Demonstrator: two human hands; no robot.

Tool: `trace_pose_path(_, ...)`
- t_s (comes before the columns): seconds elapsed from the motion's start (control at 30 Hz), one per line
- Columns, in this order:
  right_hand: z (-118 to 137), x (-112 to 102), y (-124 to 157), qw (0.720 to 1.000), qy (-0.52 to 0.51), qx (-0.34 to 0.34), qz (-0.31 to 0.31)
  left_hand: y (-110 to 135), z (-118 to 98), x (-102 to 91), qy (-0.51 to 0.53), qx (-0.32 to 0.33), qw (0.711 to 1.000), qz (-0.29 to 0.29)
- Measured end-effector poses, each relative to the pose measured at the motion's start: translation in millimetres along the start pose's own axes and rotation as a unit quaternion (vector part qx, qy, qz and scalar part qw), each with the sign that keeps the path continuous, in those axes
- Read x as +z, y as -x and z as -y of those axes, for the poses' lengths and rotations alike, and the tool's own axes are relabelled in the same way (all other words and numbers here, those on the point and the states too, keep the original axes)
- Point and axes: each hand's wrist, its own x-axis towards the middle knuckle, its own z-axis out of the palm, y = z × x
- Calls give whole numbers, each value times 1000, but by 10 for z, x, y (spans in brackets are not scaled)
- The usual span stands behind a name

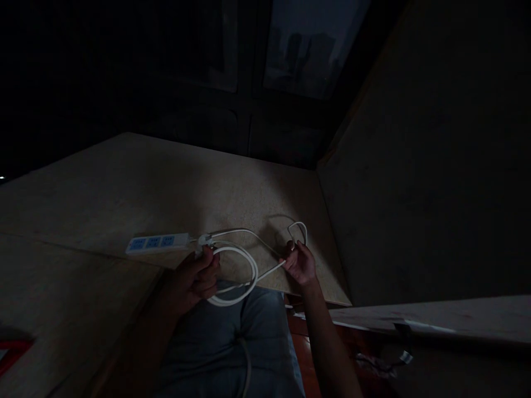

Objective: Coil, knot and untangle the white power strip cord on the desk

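Observation:
A white power strip with blue socket faces lies on the tabletop, left of my hands. Its white cord is partly wound into loops. My left hand is closed around the coiled loops, with the white plug showing just above the thumb. Over the table's front edge, my right hand pinches a stretch of the cord between its fingers. A small loop of cord stands up above the right fingertips. Between the two hands the cord runs in loose strands.
The pale wooden tabletop ends at a wall panel on the right and dark window frames behind. My jeans are below the front edge. A red-edged object sits at lower left. The scene is very dim.

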Motion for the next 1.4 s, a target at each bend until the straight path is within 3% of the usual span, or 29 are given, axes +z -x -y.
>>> trace_pose_path(0.1,127,144,-106,1000,6,4,-27,62,-111,-22,10,-4,1000,9)
trace_pose_path(0.23,329,262,-285,993,10,-11,-114,145,-298,-41,45,14,999,17)
trace_pose_path(0.33,504,304,-348,991,11,-27,-131,238,-505,-52,72,35,997,16)
trace_pose_path(0.5,769,378,-265,991,17,-47,-126,320,-871,-64,112,94,985,-89)
trace_pose_path(0.63,799,457,-132,992,11,-32,-119,246,-1036,-82,138,95,973,-158)
trace_pose_path(0.87,710,470,165,991,54,-48,-116,149,-1120,-297,191,63,971,-129)
trace_pose_path(1.0,776,445,300,990,79,7,-119,117,-1143,-387,184,56,976,-100)
trace_pose_path(1.2,902,469,382,979,184,66,-63,21,-1127,-445,168,38,983,-55)
trace_pose_path(1.4,921,352,302,958,236,92,-137,-70,-1033,-465,173,9,984,-49)
